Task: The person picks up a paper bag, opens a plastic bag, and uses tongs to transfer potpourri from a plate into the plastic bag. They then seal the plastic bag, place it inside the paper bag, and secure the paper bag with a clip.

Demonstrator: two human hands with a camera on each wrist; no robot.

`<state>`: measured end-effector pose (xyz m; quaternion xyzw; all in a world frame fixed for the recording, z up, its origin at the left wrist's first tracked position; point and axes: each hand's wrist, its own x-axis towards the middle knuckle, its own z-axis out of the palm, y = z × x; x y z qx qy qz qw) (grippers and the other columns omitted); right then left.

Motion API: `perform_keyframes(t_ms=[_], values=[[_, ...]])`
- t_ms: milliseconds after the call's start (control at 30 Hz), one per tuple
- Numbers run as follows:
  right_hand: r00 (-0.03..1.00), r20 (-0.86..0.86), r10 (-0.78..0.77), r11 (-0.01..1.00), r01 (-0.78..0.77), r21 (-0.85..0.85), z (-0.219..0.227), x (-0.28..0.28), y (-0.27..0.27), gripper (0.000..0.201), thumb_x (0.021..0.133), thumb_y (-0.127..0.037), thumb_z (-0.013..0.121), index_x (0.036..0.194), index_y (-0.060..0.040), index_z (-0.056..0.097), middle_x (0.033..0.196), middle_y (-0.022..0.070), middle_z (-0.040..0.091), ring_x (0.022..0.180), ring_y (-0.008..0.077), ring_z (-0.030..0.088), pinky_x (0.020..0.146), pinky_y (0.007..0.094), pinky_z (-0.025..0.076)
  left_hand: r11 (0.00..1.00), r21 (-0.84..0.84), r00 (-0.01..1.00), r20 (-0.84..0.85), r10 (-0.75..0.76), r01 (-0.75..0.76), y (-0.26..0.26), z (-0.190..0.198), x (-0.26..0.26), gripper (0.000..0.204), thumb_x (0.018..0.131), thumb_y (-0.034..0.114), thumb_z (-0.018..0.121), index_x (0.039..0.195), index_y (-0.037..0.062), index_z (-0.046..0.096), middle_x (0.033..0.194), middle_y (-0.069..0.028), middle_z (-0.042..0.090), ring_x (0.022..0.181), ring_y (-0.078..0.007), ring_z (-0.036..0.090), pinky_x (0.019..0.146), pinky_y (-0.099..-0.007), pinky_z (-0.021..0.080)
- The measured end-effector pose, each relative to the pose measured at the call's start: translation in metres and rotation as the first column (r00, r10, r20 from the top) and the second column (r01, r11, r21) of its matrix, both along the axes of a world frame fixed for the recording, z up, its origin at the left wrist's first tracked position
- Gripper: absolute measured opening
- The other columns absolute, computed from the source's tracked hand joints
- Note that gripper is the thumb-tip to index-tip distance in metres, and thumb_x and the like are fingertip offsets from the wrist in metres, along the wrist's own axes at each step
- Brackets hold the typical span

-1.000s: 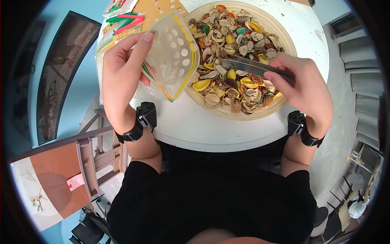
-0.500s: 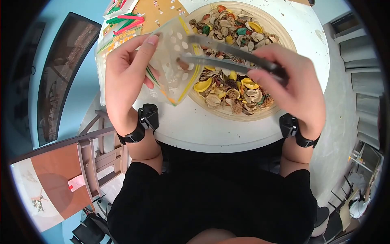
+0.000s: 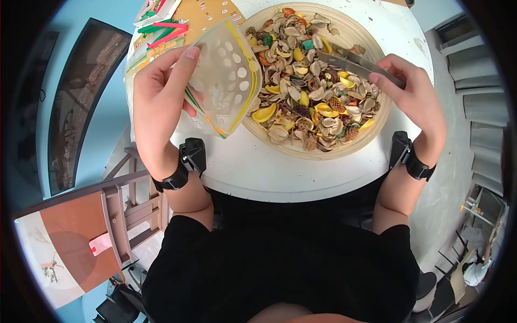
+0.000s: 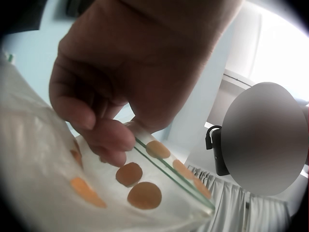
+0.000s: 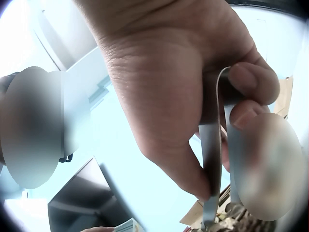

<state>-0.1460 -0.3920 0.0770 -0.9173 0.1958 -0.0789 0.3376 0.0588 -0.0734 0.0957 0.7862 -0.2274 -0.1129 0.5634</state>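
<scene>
The left hand [image 3: 160, 102] pinches the rim of a clear zip bag [image 3: 223, 78] with white dots and a yellow zip strip, its mouth spread toward the plate. In the left wrist view the fingers of the left hand [image 4: 116, 82] hold the bag [image 4: 106, 193], whose dots look orange. The right hand [image 3: 412, 89] grips metal tongs [image 3: 358, 67], their tips at the upper part of the dried petals and cones [image 3: 312, 91] on a round wooden plate [image 3: 377, 40]. Around the tongs [image 5: 211, 159], the thumb and fingers of the right hand [image 5: 178, 87] close in the right wrist view.
The plate stands on a round white table [image 3: 280, 183]. At its back left lie red and green strips [image 3: 164, 32], a small white box [image 3: 161, 12] and a brown sheet [image 3: 210, 19]. A wooden chair [image 3: 137, 210] is at the left.
The tongs first moved left from the plate to the bag mouth, with a small brown piece near their tips. Now they are back over the upper right of the plate. The left hand stays nearly still.
</scene>
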Motion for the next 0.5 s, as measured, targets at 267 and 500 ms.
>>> perform_keyframes(t_ms=[267,500], values=[[0.999,0.016,0.046,0.994,-0.044,-0.103,0.0053,0.0036,0.0113,0.025,0.092,-0.021,0.073,0.089,0.0024,0.065,0.062,0.0107,0.054,0.056,0.0164,0.042,0.054,0.0324,0.038,1.0,0.01,1.0,0.006,-0.02,0.02,-0.0004,-0.0011,0.0008,0.035,0.101,0.027,0.067,0.116,-0.0034,0.073,0.082,-0.0033,0.07,0.054,-0.0073,0.061,0.043,-0.0208,0.043],[0.987,0.145,0.075,0.996,-0.066,-0.064,0.0047,0.002,0.0102,0.016,0.093,-0.012,0.073,0.091,0.0021,0.065,0.064,0.0081,0.057,0.057,0.0122,0.043,0.054,0.0284,0.037,1.0,0.023,1.0,-0.017,-0.018,0.019,-0.0006,0.0007,0.0002,0.034,0.101,0.027,0.067,0.115,-0.0027,0.074,0.077,-0.0024,0.07,0.052,-0.0068,0.06,0.043,-0.0206,0.042]])
